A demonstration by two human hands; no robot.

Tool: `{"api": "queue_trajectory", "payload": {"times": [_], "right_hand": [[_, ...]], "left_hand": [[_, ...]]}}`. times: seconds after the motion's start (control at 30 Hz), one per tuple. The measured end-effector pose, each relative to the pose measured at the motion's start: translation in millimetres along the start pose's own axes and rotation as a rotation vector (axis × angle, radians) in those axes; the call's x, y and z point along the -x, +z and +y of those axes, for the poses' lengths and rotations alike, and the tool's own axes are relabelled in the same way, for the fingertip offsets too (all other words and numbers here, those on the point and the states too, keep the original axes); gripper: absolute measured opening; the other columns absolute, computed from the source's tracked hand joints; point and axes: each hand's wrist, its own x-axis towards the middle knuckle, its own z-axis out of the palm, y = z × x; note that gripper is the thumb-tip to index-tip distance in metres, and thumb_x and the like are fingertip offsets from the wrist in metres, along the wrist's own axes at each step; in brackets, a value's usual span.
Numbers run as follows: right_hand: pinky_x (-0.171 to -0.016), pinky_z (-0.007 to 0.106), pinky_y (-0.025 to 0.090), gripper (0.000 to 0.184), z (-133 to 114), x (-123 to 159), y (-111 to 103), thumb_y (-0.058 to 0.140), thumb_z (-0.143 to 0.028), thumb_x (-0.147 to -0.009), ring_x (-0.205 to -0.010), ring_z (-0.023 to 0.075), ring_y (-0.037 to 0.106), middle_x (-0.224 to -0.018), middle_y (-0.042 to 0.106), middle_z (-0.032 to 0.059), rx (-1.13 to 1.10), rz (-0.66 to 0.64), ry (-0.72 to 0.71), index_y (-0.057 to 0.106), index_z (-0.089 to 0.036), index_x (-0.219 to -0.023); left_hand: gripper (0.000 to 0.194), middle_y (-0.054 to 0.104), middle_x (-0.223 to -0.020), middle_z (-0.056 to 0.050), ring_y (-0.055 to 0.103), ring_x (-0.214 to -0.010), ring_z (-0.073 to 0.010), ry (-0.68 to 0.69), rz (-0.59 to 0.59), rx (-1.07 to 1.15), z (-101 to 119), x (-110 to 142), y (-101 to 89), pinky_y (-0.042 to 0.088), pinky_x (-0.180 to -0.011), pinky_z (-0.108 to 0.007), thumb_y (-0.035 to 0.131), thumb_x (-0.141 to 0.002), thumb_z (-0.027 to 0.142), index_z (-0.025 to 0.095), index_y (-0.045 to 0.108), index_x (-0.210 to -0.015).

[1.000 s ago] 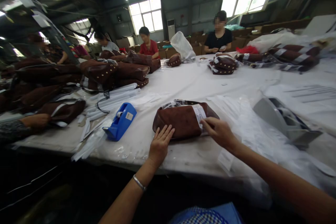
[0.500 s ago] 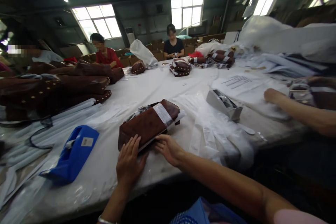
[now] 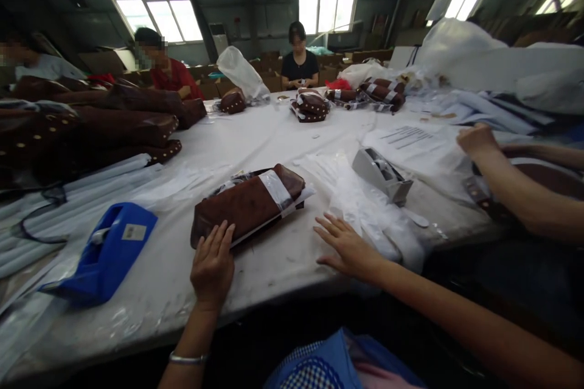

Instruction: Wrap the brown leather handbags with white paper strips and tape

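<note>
A brown leather bag (image 3: 237,209) lies on the table in front of me, with a pale strip (image 3: 276,190) wrapped around its right part. My left hand (image 3: 213,264) rests its outstretched fingers on the near left edge of the bag. To the right, apart from the bag, my right hand (image 3: 349,249) is spread with nothing in it. Its fingertips are close to a heap of clear and white plastic strips (image 3: 360,200). Left of my left hand stands a blue tape dispenser (image 3: 107,255).
A grey tape dispenser (image 3: 382,175) stands beyond the plastic strips. Brown studded bags (image 3: 91,134) are piled at the left, above white rolled strips (image 3: 104,185). A co-worker's arm (image 3: 515,185) reaches in from the right. Other people (image 3: 298,67) sit across the table (image 3: 255,140).
My right hand has left the bag and moved right, its fingers spreading. My left hand stays on the bag. The co-worker's hand at the right has risen. The view has tipped down somewhat.
</note>
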Motion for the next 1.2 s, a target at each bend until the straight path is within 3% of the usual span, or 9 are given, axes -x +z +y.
{"api": "queue_trajectory", "payload": {"times": [0.07,0.2,0.43,0.67,0.83,0.9,0.97,1.07,1.2], "right_hand": [[-0.119,0.061,0.020,0.060,19.0,10.9,1.2,0.075,-0.040,-0.080,-0.146,0.0387,0.029,-0.151,0.045,0.0150,0.082,-0.029,0.076,0.061,-0.020,-0.135],[-0.118,0.055,0.026,0.029,34.2,2.4,5.9,0.060,-0.025,-0.089,-0.130,0.0295,0.054,-0.130,0.067,0.0038,0.041,-0.014,0.067,0.073,-0.031,-0.114],[-0.105,0.046,0.045,0.026,-5.5,-29.8,-15.2,0.058,-0.044,-0.094,-0.110,0.0274,0.067,-0.113,0.074,0.0007,-0.345,0.256,0.125,0.076,-0.031,-0.109],[-0.066,0.033,0.059,0.049,-40.7,-69.7,-15.5,0.058,-0.061,-0.088,-0.064,0.0176,0.069,-0.070,0.072,0.0020,-0.867,-0.013,0.289,0.076,-0.017,-0.097],[-0.094,0.041,0.055,0.029,-32.8,-132.9,-16.3,0.072,-0.048,-0.081,-0.096,0.0237,0.071,-0.101,0.076,0.0024,-0.662,0.221,0.042,0.079,-0.027,-0.099],[-0.106,0.041,0.047,0.024,-33.5,-151.9,-20.2,0.073,-0.043,-0.081,-0.111,0.0243,0.066,-0.113,0.074,0.0013,-0.595,0.158,-0.124,0.078,-0.030,-0.101],[-0.108,0.042,0.045,0.040,-32.8,-161.6,-23.5,0.072,-0.042,-0.082,-0.116,0.0235,0.064,-0.122,0.071,0.0014,-0.634,-0.001,-0.206,0.070,-0.032,-0.120],[-0.101,0.045,0.050,0.064,-18.4,-158.8,-21.9,0.065,-0.052,-0.086,-0.114,0.0231,0.065,-0.126,0.068,0.0049,-0.714,-0.045,-0.084,0.048,-0.032,-0.145],[-0.110,0.050,0.041,0.056,15.5,-130.0,-3.7,0.072,-0.056,-0.078,-0.122,0.0288,0.059,-0.128,0.067,0.0083,-0.328,-0.029,0.041,0.066,-0.027,-0.126]], "left_hand": [[0.070,0.053,-0.147,-0.005,0.051,-0.134,-0.0265,-0.006,0.002,0.016,0.3,-0.3,-0.4,0.035,-0.116,-0.048,0.047,-0.088,0.007,0.031,0.034,-0.153],[0.072,0.053,-0.146,-0.005,0.052,-0.133,-0.0267,-0.016,0.015,0.026,-0.2,-0.5,-1.7,0.036,-0.115,-0.049,0.047,-0.087,0.007,0.032,0.033,-0.153],[0.072,0.051,-0.148,-0.006,0.050,-0.135,-0.0260,-0.069,0.053,0.045,-4.6,1.5,-2.6,0.034,-0.117,-0.048,0.049,-0.087,0.008,0.030,0.032,-0.154],[0.067,0.055,-0.144,-0.009,0.053,-0.130,-0.0288,-0.336,0.195,0.092,-8.9,1.4,-5.5,0.043,-0.109,-0.045,0.058,-0.089,0.016,0.026,0.037,-0.152],[0.066,0.055,-0.144,-0.011,0.053,-0.129,-0.0304,-0.436,0.254,0.122,-11.0,-0.6,-8.5,0.044,-0.108,-0.047,0.061,-0.091,0.024,0.025,0.036,-0.152],[0.065,0.056,-0.143,-0.010,0.054,-0.128,-0.0297,-0.451,0.266,0.114,-11.5,-0.7,-8.8,0.045,-0.107,-0.046,0.061,-0.091,0.025,0.025,0.036,-0.151],[0.065,0.057,-0.142,-0.010,0.055,-0.127,-0.0288,-0.450,0.270,0.103,-11.9,-0.4,-8.6,0.046,-0.106,-0.045,0.061,-0.091,0.024,0.025,0.036,-0.151],[0.064,0.058,-0.141,-0.009,0.055,-0.127,-0.0278,-0.424,0.270,0.098,-12.5,0.3,-7.8,0.046,-0.107,-0.044,0.059,-0.092,0.022,0.026,0.036,-0.151],[0.064,0.057,-0.142,-0.009,0.055,-0.128,-0.0271,-0.402,0.264,0.102,-13.6,0.6,-7.7,0.045,-0.108,-0.043,0.059,-0.091,0.021,0.025,0.035,-0.151]]}}
